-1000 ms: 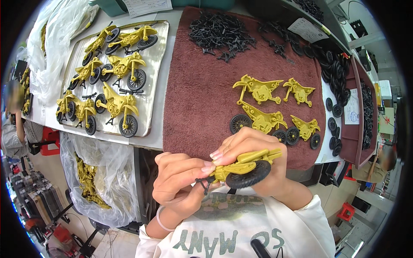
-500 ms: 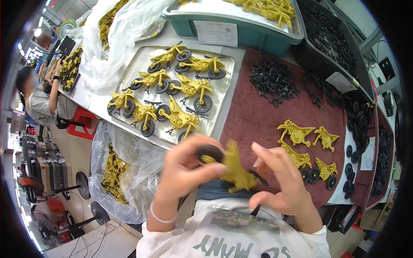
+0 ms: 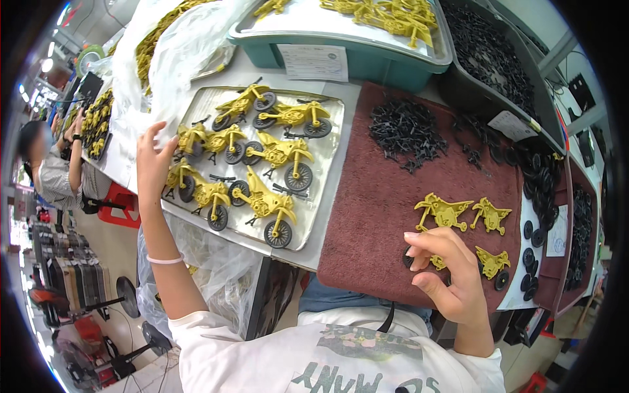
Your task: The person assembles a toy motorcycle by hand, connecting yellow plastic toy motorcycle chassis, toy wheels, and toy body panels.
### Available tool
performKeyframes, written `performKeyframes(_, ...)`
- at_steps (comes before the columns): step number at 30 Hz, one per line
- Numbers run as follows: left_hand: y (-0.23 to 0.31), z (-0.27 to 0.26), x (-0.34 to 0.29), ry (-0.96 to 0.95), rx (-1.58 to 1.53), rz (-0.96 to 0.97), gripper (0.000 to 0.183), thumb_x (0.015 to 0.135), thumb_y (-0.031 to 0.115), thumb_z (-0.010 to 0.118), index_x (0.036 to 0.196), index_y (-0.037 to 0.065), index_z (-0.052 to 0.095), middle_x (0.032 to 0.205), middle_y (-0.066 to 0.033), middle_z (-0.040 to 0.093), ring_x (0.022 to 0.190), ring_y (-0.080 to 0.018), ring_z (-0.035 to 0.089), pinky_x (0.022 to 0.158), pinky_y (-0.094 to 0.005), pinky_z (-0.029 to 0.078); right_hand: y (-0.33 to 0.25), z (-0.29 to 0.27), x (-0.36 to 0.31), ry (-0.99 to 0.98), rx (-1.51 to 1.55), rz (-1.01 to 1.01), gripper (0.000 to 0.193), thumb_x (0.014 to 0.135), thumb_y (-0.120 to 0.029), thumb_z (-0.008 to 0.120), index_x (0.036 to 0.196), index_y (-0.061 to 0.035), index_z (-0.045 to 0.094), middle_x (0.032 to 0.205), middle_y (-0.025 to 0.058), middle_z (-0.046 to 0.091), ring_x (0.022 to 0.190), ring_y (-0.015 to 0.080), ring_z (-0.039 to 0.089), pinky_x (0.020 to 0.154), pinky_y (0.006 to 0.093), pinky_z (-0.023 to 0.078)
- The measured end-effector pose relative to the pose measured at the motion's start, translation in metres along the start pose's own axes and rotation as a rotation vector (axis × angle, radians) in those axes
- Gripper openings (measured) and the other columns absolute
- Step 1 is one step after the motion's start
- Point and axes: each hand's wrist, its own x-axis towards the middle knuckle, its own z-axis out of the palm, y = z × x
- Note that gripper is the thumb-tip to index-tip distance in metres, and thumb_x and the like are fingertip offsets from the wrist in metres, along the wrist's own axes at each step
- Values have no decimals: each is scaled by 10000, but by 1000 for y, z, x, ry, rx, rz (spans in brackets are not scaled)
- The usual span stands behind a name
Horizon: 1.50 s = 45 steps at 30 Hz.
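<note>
My left hand (image 3: 156,157) reaches over the left edge of a metal tray (image 3: 314,213), its fingers apart beside a yellow toy motorcycle (image 3: 190,139) with dark wheels. Whether the fingertips still touch that toy is hard to see. Several more yellow toy motorcycles (image 3: 278,152) with black wheels lie on the tray. Above the brown-red towel (image 3: 367,216), my right hand (image 3: 453,272) has its fingers bent and the thumb spread away from them. Under it, partly hidden, are a yellow motorcycle body (image 3: 438,262) and a black wheel (image 3: 407,257). Other yellow bodies (image 3: 447,211) lie just beyond.
A heap of small black parts (image 3: 406,128) lies on the towel, with black wheels (image 3: 542,190) at its right. Behind stand a green bin (image 3: 386,69) and a black bin (image 3: 488,65). Plastic bags (image 3: 209,262) hang below the tray. Another person (image 3: 56,154) sits far left.
My left hand has moved from in front of me to the tray's left side, and the yellow motorcycle it held now lies there. My right hand has shifted right, over the yellow bodies.
</note>
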Motion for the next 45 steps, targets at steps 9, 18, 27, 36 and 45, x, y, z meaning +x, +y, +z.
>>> performKeyframes(9, 15, 29, -16, -226, 25, 156, 462, 1067, 341, 343, 1391, 67, 528, 1420, -125, 513, 1362, -252, 414, 1143, -344, 275, 11, -40, -14, 89, -236, 89, 279, 827, 1, 680, 1105, -15, 694, 967, 108, 638, 764, 190, 609, 682, 290, 485)
performKeyframes(18, 23, 27, -7, -310, 16, 126, 464, 1063, 342, 393, 1398, 42, 506, 1423, -109, 513, 1355, -226, 436, 1131, -341, 304, 23, -76, -34, 182, -672, 149, 338, 802, -88, 708, 1136, -65, 656, 1046, 107, 604, 1002, 315, 577, 869, 399, 457)
performKeyframes(27, 236, 102, -60, -559, -203, 543, 228, 885, 5, 627, 1111, 18, 652, 1041, -89, 665, 924, -192, 659, 821, -316, 511, 29, -115, -3, 35, -788, 11, 273, 850, -180, 664, 1078, -34, 632, 1019, 100, 604, 986, 307, 561, 865, 399, 443)
performKeyframes(36, 260, 192, -89, -398, 144, 812, 200, 818, 142, 714, 898, 41, 561, 908, -128, 558, 810, -343, 583, 715, -432, 474, 46, -149, 1, -50, -757, -56, 253, 868, -194, 658, 1060, -30, 639, 998, 99, 618, 990, 298, 586, 873, 400, 460)
performKeyframes(45, 271, 182, -107, -223, 58, 861, 173, 825, 90, 699, 909, 31, 559, 802, -99, 576, 738, -267, 617, 635, -392, 494, 95, -149, 52, 46, -875, 0, 204, 844, -196, 670, 989, -54, 652, 971, 98, 649, 937, 294, 636, 809, 408, 518)
